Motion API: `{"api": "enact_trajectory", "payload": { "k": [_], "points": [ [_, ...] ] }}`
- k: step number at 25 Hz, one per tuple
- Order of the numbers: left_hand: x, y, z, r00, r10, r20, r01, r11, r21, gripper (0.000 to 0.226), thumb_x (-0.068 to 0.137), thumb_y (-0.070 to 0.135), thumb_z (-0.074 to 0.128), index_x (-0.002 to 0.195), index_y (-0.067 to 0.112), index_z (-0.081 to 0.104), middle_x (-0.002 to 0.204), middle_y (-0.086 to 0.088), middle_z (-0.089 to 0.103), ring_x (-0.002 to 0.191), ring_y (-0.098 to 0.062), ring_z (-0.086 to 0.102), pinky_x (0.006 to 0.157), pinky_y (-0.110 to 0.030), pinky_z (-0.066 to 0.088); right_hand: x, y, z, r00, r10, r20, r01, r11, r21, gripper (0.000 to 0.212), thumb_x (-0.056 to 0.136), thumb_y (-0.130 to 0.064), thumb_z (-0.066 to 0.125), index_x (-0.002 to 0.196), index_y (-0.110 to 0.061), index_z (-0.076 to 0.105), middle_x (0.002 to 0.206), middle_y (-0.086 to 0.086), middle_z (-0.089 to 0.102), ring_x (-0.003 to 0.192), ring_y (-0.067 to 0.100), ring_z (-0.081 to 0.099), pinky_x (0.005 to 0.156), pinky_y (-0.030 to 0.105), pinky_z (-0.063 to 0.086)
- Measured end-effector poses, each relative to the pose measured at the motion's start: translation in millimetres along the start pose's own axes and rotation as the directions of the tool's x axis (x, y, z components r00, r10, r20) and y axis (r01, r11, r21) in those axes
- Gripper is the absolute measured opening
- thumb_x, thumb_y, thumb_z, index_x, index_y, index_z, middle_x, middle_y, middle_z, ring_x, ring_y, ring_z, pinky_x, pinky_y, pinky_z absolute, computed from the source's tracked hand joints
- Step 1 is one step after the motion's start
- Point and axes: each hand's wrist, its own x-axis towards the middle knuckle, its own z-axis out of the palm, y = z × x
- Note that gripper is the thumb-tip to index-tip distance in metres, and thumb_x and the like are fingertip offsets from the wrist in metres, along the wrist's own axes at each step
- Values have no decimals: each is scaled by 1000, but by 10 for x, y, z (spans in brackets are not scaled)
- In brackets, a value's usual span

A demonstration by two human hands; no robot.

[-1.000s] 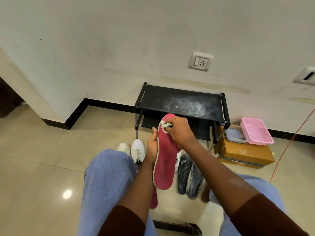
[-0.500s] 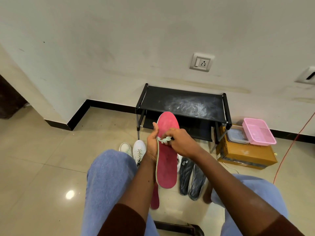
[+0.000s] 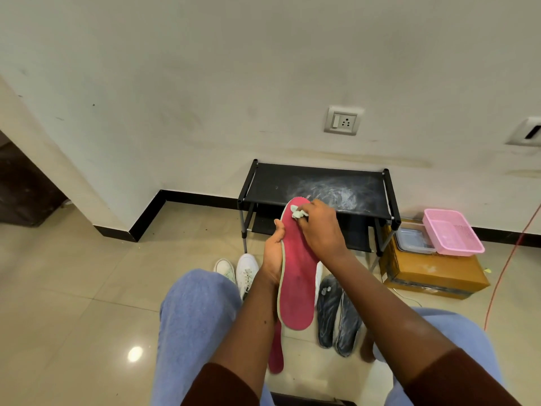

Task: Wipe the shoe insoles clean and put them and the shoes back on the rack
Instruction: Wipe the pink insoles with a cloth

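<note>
Insoles counted: four. Shoes in plain view: two. Racks: one.

Your left hand grips the held red insole along its left edge. Your right hand pinches a pale cloth wad against its toe end. The insole is in the air above your lap. Its long axis runs away from you, toe toward the rack and heel toward your knees.

The second red insole lies on the floor beneath it, partly hidden. Two dark insoles lie side by side to its right. Two white shoes stand together to the left, toes toward the rack.

The floor is glossy beige tile. The black two-tier rack stands against a cream wall, with whitish smears on its top shelf. To its right, a cardboard box carries one pink basket and one clear container.
</note>
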Motion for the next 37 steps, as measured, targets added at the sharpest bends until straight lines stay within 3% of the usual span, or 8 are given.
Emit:
{"api": "enact_trajectory", "payload": {
  "k": [4,7,13,19,24,28,31,37],
  "points": [
    [-62,20,71,1000,-7,2,6,999,44,59,101,43,19,93,11,68,74,-6,74,66,-17,72,55,-26,58,20,-2,-61,998,26,-59,-23,998,60,26,95,-6,43,113,-3,62,103,14,56,87,19,50,70,17,30],
    [-96,27,120,1000,16,8,-17,1000,25,60,101,42,20,90,11,70,72,-5,73,66,-16,71,57,-24,58,-56,-6,-101,998,-62,22,60,993,101,31,94,-4,42,117,-7,62,106,12,56,99,23,51,78,22,36],
    [-125,83,166,996,75,57,-74,997,-24,74,98,49,23,71,6,76,71,-9,70,67,-18,71,61,-24,58,-247,-88,-115,976,-181,118,166,978,125,37,87,6,43,113,-9,66,100,11,60,92,24,54,74,26,39],
    [-160,57,225,997,53,49,-53,999,-10,75,102,39,21,58,9,75,61,-6,69,57,-14,69,50,-20,55,-220,-42,-150,984,-156,81,147,983,113,27,92,-7,48,111,-10,67,101,11,61,92,24,57,77,29,43],
    [-154,36,269,1000,-8,23,7,998,65,56,102,42,20,94,10,65,71,-7,72,64,-17,71,54,-25,57,-24,-5,-245,996,-84,-17,85,994,74,26,94,-10,47,111,-4,66,103,14,57,94,24,54,74,23,38],
    [-147,32,258,997,-65,42,59,991,118,57,101,42,21,93,7,65,71,-8,72,61,-19,71,52,-27,57,81,84,-291,997,-1,-83,4,999,41,26,95,-8,44,110,-3,65,101,15,58,95,27,54,78,29,41],
    [-115,39,254,999,-38,16,36,993,110,54,101,42,21,97,11,64,72,-6,73,64,-18,71,56,-27,57,8,75,-299,998,-51,-33,52,998,44,30,92,-2,43,116,-6,62,110,12,58,105,27,51,86,29,41],
    [-41,71,244,997,44,66,-45,999,8,64,96,43,30,69,8,77,69,-9,71,62,-19,70,56,-25,58,-286,-30,-377,962,-182,202,186,983,1,41,90,3,43,127,-9,54,120,8,54,109,24,49,90,29,40]
  ]
}}
